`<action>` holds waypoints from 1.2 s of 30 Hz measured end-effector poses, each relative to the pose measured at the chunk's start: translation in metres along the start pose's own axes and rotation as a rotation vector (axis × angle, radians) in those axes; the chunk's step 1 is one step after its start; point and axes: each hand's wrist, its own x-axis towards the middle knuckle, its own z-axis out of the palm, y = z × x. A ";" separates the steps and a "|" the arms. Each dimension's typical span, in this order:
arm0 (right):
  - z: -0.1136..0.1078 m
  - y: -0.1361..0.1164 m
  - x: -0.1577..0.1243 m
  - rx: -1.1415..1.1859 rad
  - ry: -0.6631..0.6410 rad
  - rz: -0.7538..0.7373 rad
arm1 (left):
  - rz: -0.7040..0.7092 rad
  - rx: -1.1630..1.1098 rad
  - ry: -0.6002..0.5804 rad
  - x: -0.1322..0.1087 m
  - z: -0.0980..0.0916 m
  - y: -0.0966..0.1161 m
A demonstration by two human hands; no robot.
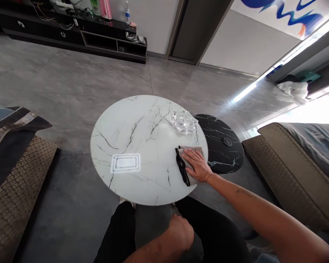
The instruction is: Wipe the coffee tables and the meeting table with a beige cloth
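R hand [196, 165] flat on prob. microfiber cloth [192, 150], marble-look table [148, 182].

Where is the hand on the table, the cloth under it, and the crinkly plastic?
Right hand [195, 165], head view, on the back of the hand.
Beige cloth [189, 151], head view, on the part showing past the fingers.
Clear crumpled plastic [184, 122], head view, on its middle.
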 end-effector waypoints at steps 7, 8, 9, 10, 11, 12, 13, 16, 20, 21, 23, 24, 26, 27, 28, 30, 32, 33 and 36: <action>0.000 0.061 0.036 -0.068 0.155 0.474 | -0.078 0.091 -0.136 -0.002 -0.017 0.010; 0.000 0.068 0.041 -0.064 0.168 0.520 | -0.083 0.091 -0.135 0.000 -0.014 0.009; 0.001 0.076 0.046 -0.054 0.177 0.557 | -0.085 0.089 -0.129 0.001 -0.011 0.008; 0.000 0.085 0.052 -0.040 0.181 0.586 | -0.083 0.087 -0.116 0.003 -0.006 0.008; 0.000 0.094 0.058 -0.025 0.184 0.606 | -0.075 0.085 -0.103 0.006 -0.002 0.007; -0.001 0.104 0.065 -0.011 0.184 0.619 | -0.067 0.083 -0.091 0.008 0.003 0.007; -0.001 0.114 0.072 0.001 0.183 0.625 | -0.061 0.080 -0.089 0.010 0.007 0.007; -0.004 0.146 0.096 0.018 0.177 0.625 | -0.055 0.073 -0.124 0.015 0.013 0.008; -0.007 0.176 0.126 0.005 0.174 0.656 | -0.083 0.042 -0.167 0.019 0.013 0.008; -0.009 0.180 0.131 0.004 0.170 0.665 | -0.089 0.036 -0.173 0.020 0.012 0.008; -0.011 0.183 0.137 0.009 0.155 0.673 | -0.091 0.041 -0.170 0.022 0.011 0.007; -0.013 0.182 0.138 0.009 0.150 0.679 | -0.089 0.051 -0.158 0.023 0.011 0.007; -0.016 0.177 0.137 0.003 0.146 0.706 | -0.077 0.069 -0.138 0.025 0.011 0.007; -0.017 0.173 0.135 0.000 0.147 0.727 | -0.072 0.077 -0.132 0.025 0.011 0.008; -0.018 0.168 0.133 0.000 0.149 0.750 | -0.069 0.084 -0.126 0.025 0.011 0.008; -0.019 0.158 0.124 0.005 0.156 0.786 | -0.059 0.086 -0.132 0.024 0.010 0.007; -0.019 0.147 0.112 0.004 0.171 0.796 | -0.057 0.091 -0.126 0.022 0.008 0.007; -0.017 0.140 0.105 0.000 0.180 0.790 | -0.057 0.094 -0.121 0.020 0.008 0.006; -0.010 0.119 0.078 -0.021 0.198 0.760 | -0.065 0.110 -0.103 0.012 0.005 0.007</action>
